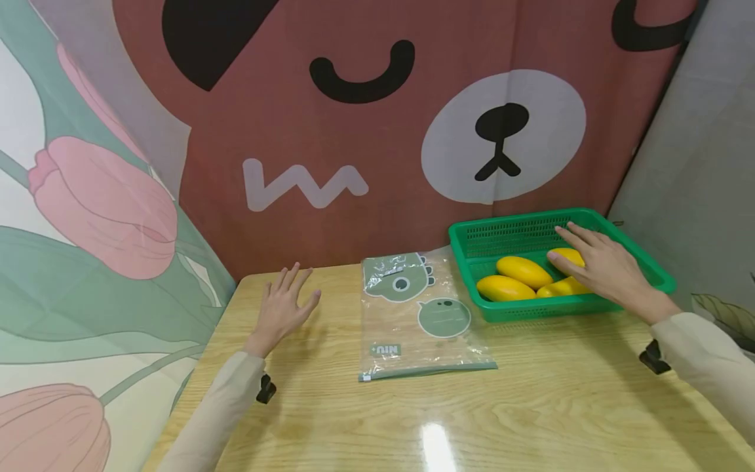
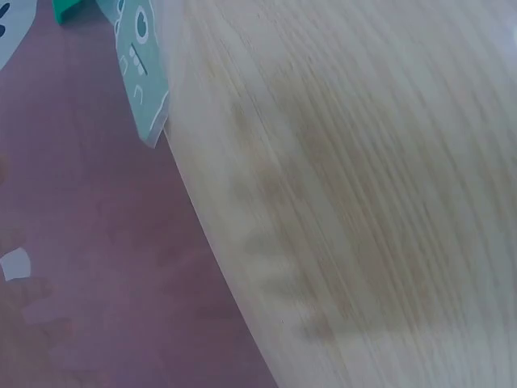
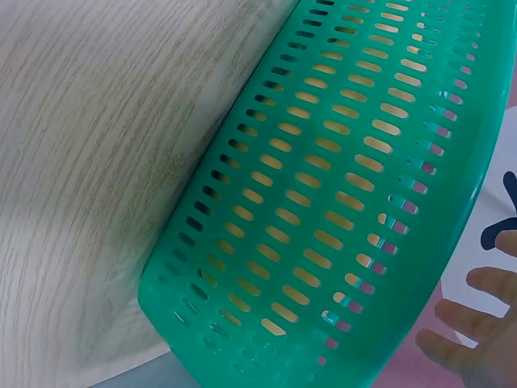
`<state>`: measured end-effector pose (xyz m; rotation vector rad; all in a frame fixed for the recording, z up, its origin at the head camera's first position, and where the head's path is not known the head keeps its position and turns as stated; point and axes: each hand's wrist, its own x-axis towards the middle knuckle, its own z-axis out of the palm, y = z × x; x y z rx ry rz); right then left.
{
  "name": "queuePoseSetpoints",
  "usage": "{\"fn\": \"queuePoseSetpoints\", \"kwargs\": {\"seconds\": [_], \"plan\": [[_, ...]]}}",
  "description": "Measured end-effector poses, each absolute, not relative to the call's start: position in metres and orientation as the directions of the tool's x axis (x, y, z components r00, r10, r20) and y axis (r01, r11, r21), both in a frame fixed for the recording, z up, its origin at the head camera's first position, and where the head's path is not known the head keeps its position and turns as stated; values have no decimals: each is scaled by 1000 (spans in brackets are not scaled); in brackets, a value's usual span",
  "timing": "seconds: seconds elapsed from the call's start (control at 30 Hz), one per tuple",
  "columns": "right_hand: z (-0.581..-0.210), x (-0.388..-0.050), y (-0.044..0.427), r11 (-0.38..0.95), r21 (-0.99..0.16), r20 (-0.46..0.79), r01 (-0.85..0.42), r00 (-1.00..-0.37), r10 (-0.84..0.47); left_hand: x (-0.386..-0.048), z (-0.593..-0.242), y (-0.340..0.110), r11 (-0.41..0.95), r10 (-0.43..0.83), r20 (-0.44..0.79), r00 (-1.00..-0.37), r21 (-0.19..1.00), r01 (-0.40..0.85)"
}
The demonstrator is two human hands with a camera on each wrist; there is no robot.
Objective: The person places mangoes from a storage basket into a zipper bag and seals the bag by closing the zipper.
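Head view: we see right hand (image 1: 607, 265), fingers spread, over yellow fruit (image 1: 523, 271) in basket (image 1: 513, 311); left hand (image 1: 280, 313), fingers wide, left of bag (image 1: 407, 344). Left wrist: bag — shadows across table (image 2: 404, 162). Right wrist: basket side, fingers apart.

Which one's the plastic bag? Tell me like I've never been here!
On the wooden table, look between the left hand and the green basket. The plastic bag lies flat there. Unlike the basket, it's see-through, with green cartoon shapes printed on it.
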<state>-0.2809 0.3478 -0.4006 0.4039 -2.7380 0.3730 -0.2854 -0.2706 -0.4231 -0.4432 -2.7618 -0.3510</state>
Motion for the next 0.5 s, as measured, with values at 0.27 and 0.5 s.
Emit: {"fn": "queuePoseSetpoints", "kwargs": {"seconds": [0.27,0.5], "plan": [[-399,-277,345,923,-216,362,-317,-904,-226,-284,-423,-269,918,273,342,-899,188,350],[-400,-275,343,923,-210,377,-323,-897,-228,-283,-423,-268,920,271,340,-901,185,347]]}}
